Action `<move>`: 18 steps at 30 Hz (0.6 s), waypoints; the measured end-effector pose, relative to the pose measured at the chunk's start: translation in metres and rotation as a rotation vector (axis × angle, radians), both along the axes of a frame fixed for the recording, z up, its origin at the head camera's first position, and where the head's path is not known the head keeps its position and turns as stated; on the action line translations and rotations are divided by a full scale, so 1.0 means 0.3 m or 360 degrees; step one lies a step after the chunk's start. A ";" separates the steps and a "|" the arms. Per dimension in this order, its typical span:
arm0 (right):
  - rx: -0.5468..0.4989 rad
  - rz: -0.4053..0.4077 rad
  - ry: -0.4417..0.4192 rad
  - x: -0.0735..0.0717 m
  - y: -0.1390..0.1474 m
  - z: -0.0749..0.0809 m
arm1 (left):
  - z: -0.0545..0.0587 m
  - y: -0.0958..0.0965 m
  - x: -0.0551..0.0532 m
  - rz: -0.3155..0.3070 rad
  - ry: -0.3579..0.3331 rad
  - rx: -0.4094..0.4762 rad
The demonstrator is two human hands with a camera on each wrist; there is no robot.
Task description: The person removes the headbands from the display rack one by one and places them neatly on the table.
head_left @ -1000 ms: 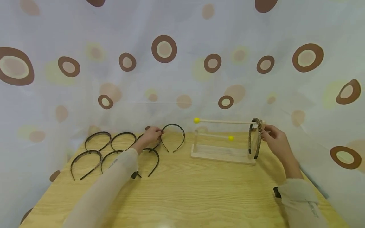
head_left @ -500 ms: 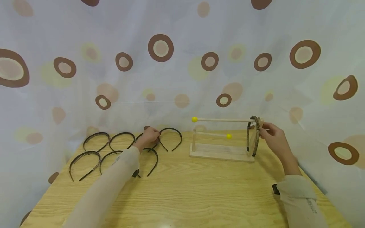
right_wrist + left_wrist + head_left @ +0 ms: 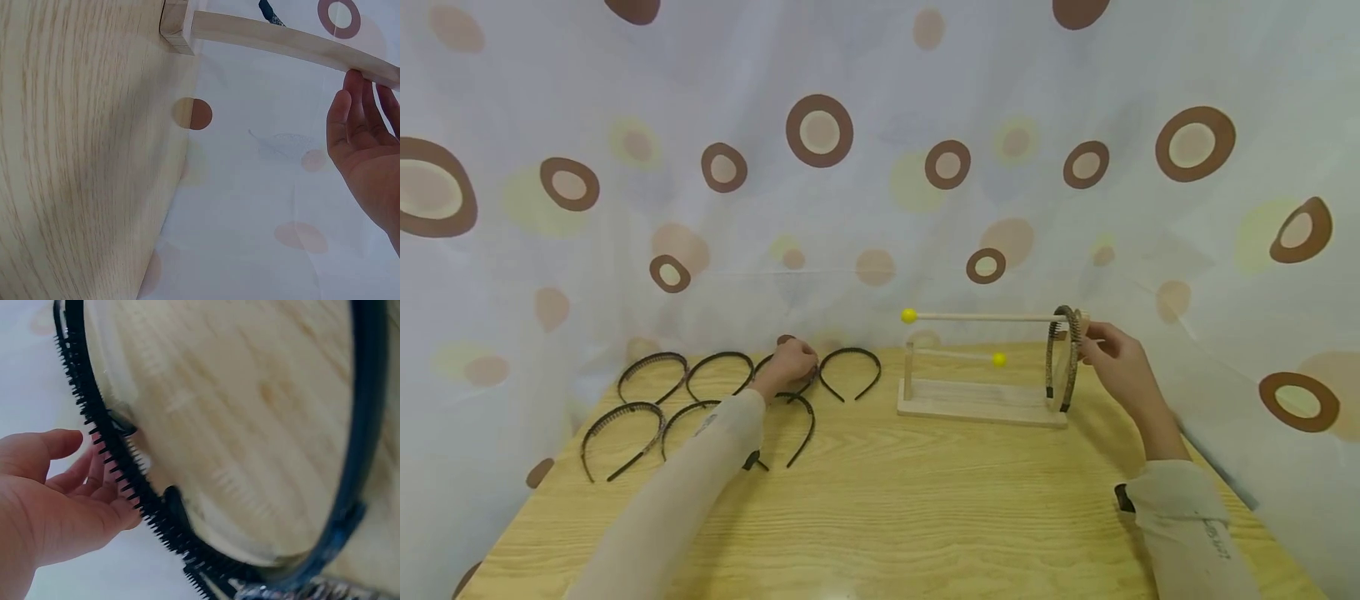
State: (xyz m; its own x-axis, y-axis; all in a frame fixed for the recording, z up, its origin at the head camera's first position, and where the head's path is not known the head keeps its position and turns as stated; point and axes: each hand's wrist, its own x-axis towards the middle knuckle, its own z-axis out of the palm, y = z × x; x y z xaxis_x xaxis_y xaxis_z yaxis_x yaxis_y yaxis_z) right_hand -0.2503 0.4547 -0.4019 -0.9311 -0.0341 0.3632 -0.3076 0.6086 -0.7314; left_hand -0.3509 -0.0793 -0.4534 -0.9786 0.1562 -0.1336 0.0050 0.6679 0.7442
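Note:
My left hand (image 3: pixel 792 365) is low at the back left of the table, beside a black toothed headband (image 3: pixel 878 372) lying flat. In the left wrist view its fingers are relaxed behind a toothed headband (image 3: pixel 134 475), thumb apart and pinching nothing; whether the fingertips touch the band is unclear. A wooden display stand (image 3: pixel 981 404) stands at the right, a patterned brown headband (image 3: pixel 1071 367) hanging at the right end of its upper rod (image 3: pixel 985 317). My right hand (image 3: pixel 1123 367) touches the stand's right upright (image 3: pixel 281 40) with nearly straight fingers; its thumb is hidden in the right wrist view.
Several dark headbands lie in two rows at the left, including one (image 3: pixel 721 354) in the back row and one (image 3: pixel 625 408) in front, some partly hidden by my left arm. Yellow balls tip the rods, one ball (image 3: pixel 908 316) on the upper. A patterned curtain (image 3: pixel 880 217) hangs behind.
The headband by my left hand has gone from raised to flat on the table. The left hand has drawn slightly left and down from it. The right hand stays at the stand's upright.

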 end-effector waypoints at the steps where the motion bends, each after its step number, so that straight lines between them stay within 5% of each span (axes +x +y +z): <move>1: 0.0002 -0.0001 0.0000 0.001 0.000 0.000 | 0.006 0.000 0.006 0.0000 0.0006 0.0005; 8: 0.0001 -0.0007 -0.0018 0.000 0.000 0.000 | 0.083 0.054 0.055 -0.0039 0.0209 -0.0153; 18: 0.0007 -0.0013 -0.0015 0.001 -0.001 0.000 | 0.222 0.319 0.194 -0.0527 0.0353 -0.0021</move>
State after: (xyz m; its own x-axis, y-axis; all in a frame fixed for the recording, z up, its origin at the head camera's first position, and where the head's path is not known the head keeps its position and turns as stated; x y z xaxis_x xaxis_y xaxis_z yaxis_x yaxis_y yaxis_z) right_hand -0.2500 0.4544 -0.4019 -0.9348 -0.0280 0.3540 -0.2954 0.6146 -0.7315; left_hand -0.2927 0.0164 -0.3869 -0.8811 0.4676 0.0713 0.3813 0.6129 0.6920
